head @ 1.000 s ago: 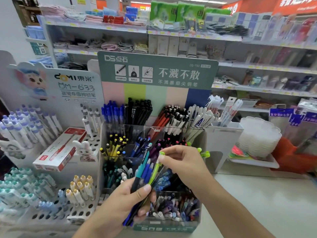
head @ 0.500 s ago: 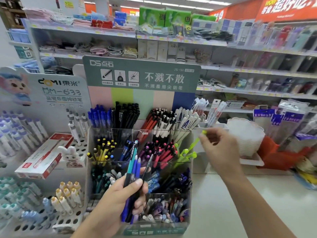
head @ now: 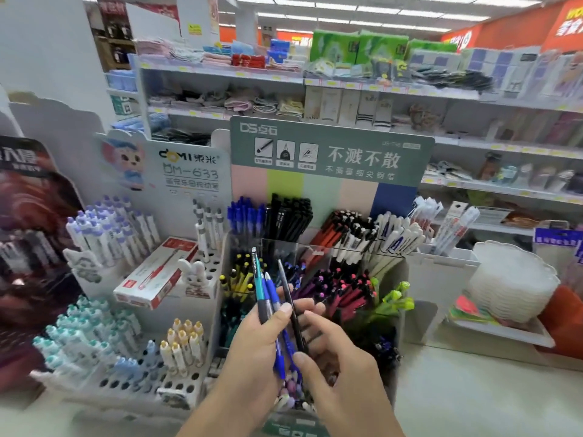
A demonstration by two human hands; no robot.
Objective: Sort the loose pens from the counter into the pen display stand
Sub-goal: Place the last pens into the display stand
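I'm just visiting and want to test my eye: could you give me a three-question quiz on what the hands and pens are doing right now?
1. True or false: the left hand holds several pens at once.
2. Which pen in the bunch sticks up highest? A) teal pen B) black pen C) blue pens
3. Fill in: the green pens stand in the stand at its ____ side.

Key:
1. True: teal, blue and black pens fan out of its grip.
2. A: its tip reaches above the others.
3. Right, next to the pink and red pens. The right hand has its fingers at the black pen.
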